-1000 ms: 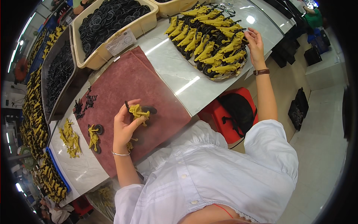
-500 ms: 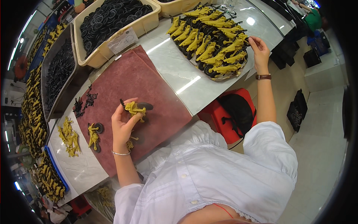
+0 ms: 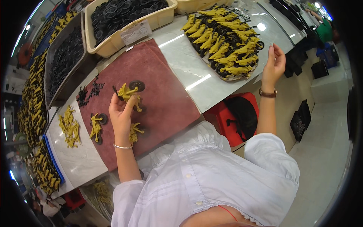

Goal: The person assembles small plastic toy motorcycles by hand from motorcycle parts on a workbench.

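Note:
My left hand [image 3: 121,117] grips a yellow toy motorcycle [image 3: 126,92] with a black wheel, held over the reddish-brown mat. Below it on the mat, partly behind the wrist, is another yellow toy motorcycle body [image 3: 135,132]. To the left lies a yellow motorcycle [image 3: 96,128] with black wheels. Raised at the right, my right hand [image 3: 275,68] has loosely bent fingers and its thumb apart, with nothing seen in it. Closest to that hand is a tray load of yellow toy motorcycles [image 3: 223,43] packed in rows.
Small black parts [image 3: 90,90] lie on the mat [image 3: 166,102]; loose yellow pieces [image 3: 69,128] rest left of it. A cream bin [image 3: 151,20] of black wheels and a grey bin [image 3: 68,81] of black parts stand behind. A red stool [image 3: 234,140] holds a black bag.
My right hand has let go of the motorcycle at the right edge of the rows and drawn away from it. My left hand has turned the motorcycle so its wheel shows more fully.

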The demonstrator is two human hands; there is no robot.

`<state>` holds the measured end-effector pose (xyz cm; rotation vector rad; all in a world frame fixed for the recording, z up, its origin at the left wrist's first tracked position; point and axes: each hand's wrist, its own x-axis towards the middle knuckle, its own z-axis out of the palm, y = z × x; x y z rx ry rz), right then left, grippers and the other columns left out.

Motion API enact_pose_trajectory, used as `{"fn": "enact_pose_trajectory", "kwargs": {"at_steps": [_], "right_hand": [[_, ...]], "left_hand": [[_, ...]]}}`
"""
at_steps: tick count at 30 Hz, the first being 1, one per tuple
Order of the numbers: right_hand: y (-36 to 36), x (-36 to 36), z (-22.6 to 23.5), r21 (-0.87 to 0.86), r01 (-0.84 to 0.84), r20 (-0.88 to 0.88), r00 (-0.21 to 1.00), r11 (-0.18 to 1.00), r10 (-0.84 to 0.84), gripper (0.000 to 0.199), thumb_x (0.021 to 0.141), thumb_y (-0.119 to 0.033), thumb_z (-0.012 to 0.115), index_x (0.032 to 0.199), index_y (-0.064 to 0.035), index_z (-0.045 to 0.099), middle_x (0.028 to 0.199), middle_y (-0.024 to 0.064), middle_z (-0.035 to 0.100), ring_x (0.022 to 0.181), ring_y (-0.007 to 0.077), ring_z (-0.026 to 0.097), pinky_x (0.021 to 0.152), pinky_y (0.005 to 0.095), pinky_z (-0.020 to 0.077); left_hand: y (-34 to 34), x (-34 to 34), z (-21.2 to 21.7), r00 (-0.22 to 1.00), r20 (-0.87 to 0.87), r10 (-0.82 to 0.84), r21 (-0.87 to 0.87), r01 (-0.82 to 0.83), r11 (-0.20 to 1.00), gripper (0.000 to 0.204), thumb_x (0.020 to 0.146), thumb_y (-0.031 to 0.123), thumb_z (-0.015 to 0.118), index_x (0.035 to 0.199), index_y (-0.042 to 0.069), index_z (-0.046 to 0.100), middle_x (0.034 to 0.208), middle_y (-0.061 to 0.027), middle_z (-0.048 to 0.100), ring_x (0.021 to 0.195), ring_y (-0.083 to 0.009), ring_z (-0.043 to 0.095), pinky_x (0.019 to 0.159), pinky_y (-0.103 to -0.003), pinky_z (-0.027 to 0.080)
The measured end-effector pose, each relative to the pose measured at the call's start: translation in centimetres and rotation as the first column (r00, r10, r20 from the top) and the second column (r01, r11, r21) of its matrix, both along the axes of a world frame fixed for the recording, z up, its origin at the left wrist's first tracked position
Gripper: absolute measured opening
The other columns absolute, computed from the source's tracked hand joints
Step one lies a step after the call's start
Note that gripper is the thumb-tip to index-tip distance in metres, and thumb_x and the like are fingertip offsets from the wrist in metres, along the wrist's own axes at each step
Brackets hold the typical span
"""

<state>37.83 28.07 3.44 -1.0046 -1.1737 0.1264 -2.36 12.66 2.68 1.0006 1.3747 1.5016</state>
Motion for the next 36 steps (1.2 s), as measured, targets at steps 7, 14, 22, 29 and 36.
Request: {"fn": "enact_pose_trajectory", "kwargs": {"at_steps": [7, 14, 22, 29, 36], "right_hand": [[-10.2, -16.8, 0.5, -0.549, -0.6, 0.193, 0.586, 0.582, 0.787, 0.026, 0.074, -0.014, 0.068, 0.095, -0.0007, 0.06, 0.087, 0.0091, 0.06, 0.078, 0.0179, 0.057, 0.07, 0.0271, 0.0443], [-15.8, -26.8, -2.4, -0.672, -0.605, 0.328, 0.274, 0.427, 0.904, 0.056, 0.07, -0.024, 0.073, 0.117, -0.0042, 0.051, 0.1, 0.0102, 0.056, 0.097, 0.0256, 0.052, 0.087, 0.0352, 0.0366], [-15.8, -29.0, -1.9, -0.693, -0.653, 0.149, 0.283, 0.304, 0.947, 0.05, 0.067, -0.002, 0.071, 0.113, -0.0037, 0.052, 0.091, 0.011, 0.057, 0.081, 0.0229, 0.058, 0.071, 0.031, 0.0485], [-16.4, -29.7, -2.4, -0.594, -0.758, 0.008, 0.328, 0.268, 0.945, 0.041, 0.069, 0.002, 0.069, 0.108, -0.0017, 0.054, 0.098, 0.0091, 0.06, 0.09, 0.0163, 0.06, 0.078, 0.0266, 0.0489], [-16.9, -32.1, -2.4, -0.439, -0.858, -0.062, 0.325, 0.266, 0.944, 0.039, 0.069, 0.003, 0.067, 0.106, -0.0016, 0.055, 0.102, 0.0107, 0.059, 0.095, 0.0209, 0.06, 0.08, 0.0288, 0.048]], "left_hand": [[-1.6, -5.2, 1.5, 0.975, -0.015, 0.22, 0.009, -0.22, 0.976, 0.027, 0.083, 0.006, 0.062, 0.107, -0.003, 0.054, 0.095, -0.0069, 0.062, 0.082, -0.0098, 0.059, 0.071, -0.021, 0.046], [-7.5, -12.2, 0.5, 0.604, -0.793, 0.079, -0.146, -0.314, 0.938, 0.035, 0.075, 0.02, 0.072, 0.1, -0.002, 0.06, 0.08, -0.0038, 0.064, 0.063, -0.0066, 0.055, 0.057, -0.02, 0.043], [-9.5, -13.6, -0.3, 0.346, -0.937, 0.039, -0.084, -0.334, 0.939, 0.077, 0.061, 0.043, 0.076, 0.124, 0.007, 0.048, 0.114, -0.0155, 0.047, 0.106, -0.0311, 0.047, 0.094, -0.045, 0.03], [-8.7, -16.3, -0.1, 0.698, -0.698, -0.16, -0.342, -0.129, 0.931, 0.074, 0.06, 0.031, 0.08, 0.117, -0.004, 0.048, 0.098, -0.0136, 0.061, 0.091, -0.0207, 0.06, 0.077, -0.03, 0.047], [-8.3, -12.4, 1.3, 0.917, -0.283, -0.281, -0.35, 0.175, 0.921, 0.058, 0.07, 0.013, 0.074, 0.119, -0.003, 0.046, 0.104, -0.0067, 0.059, 0.094, -0.0129, 0.055, 0.082, -0.026, 0.045]]}}
